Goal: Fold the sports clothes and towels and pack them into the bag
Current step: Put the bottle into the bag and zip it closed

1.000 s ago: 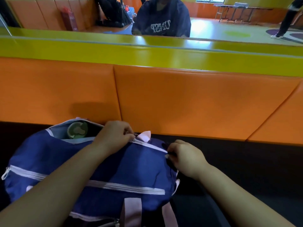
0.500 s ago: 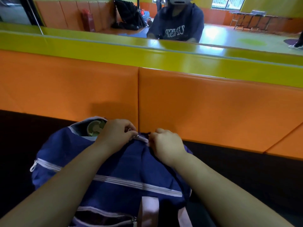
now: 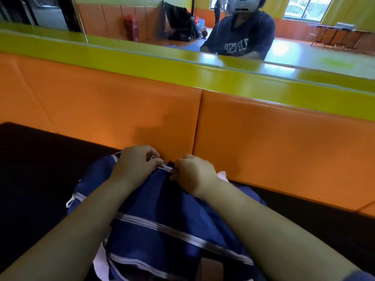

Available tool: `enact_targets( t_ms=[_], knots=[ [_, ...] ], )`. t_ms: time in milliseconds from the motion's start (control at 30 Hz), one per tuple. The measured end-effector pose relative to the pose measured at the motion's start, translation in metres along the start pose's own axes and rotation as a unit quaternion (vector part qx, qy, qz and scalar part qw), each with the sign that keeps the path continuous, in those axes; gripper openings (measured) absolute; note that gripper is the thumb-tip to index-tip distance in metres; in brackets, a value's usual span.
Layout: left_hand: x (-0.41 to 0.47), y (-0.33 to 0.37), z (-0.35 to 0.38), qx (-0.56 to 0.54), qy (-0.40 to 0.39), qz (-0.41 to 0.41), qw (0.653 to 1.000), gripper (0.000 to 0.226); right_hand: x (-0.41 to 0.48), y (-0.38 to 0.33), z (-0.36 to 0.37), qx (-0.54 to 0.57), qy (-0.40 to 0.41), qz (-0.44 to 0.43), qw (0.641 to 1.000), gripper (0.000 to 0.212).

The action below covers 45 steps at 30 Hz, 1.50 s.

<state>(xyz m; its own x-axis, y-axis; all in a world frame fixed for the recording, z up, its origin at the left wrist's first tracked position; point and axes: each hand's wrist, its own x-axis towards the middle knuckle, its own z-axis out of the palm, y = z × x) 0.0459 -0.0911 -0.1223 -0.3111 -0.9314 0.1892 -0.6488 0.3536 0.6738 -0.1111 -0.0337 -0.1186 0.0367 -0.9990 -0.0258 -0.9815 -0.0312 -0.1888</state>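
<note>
A dark surface (image 3: 40,169) fills the view from 9 o'clock round to 4 o'clock. Orange padded panels (image 3: 101,110) stand along its far edge, with a vertical seam (image 3: 199,122) just right of centre. A yellow-green ledge (image 3: 142,61) caps them. Above it, at 12 o'clock, a mirror (image 3: 113,21) reflects a red fire extinguisher (image 3: 131,27) at 11 o'clock, a black stack (image 3: 178,23) beside it, and a window (image 3: 304,8) and folding tables (image 3: 336,36) at 1 o'clock.
</note>
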Motion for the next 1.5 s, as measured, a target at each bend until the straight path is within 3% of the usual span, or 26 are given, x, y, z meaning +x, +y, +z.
enact_targets(
  t_ms=[200, 400, 733, 867, 1000, 1233, 1500],
  knots=[
    [0.002, -0.023, -0.021, 0.037, 0.040, -0.026, 0.998, 0.004, -0.003, 0.010, 0.007, 0.059, -0.017, 0.012, 0.998, 0.019],
    [0.013, -0.057, -0.055, 0.093, 0.127, -0.090, 0.983, 0.017, -0.008, 0.016, 0.003, 0.038, -0.020, 0.020, 0.999, 0.012],
    [0.016, -0.077, -0.056, 0.089, 0.127, -0.120, 0.981, 0.019, -0.008, 0.007, 0.004, 0.030, 0.007, 0.047, 0.998, 0.009],
    [0.011, -0.073, -0.056, 0.105, 0.120, -0.113, 0.981, 0.016, -0.012, 0.004, 0.002, 0.009, -0.001, 0.058, 0.998, 0.018],
    [-0.004, -0.060, -0.057, 0.122, 0.147, -0.081, 0.978, 0.018, -0.030, 0.011, -0.004, -0.012, 0.060, 0.042, 0.997, 0.023],
    [-0.067, -0.003, -0.042, 0.050, 0.119, -0.019, 0.991, 0.019, -0.100, 0.034, -0.007, 0.061, 0.165, 0.008, 0.984, 0.015],
    [-0.156, 0.010, 0.011, 0.029, 0.020, 0.033, 0.999, 0.021, -0.184, 0.050, 0.024, 0.130, 0.169, 0.000, 0.977, 0.022]
  ],
)
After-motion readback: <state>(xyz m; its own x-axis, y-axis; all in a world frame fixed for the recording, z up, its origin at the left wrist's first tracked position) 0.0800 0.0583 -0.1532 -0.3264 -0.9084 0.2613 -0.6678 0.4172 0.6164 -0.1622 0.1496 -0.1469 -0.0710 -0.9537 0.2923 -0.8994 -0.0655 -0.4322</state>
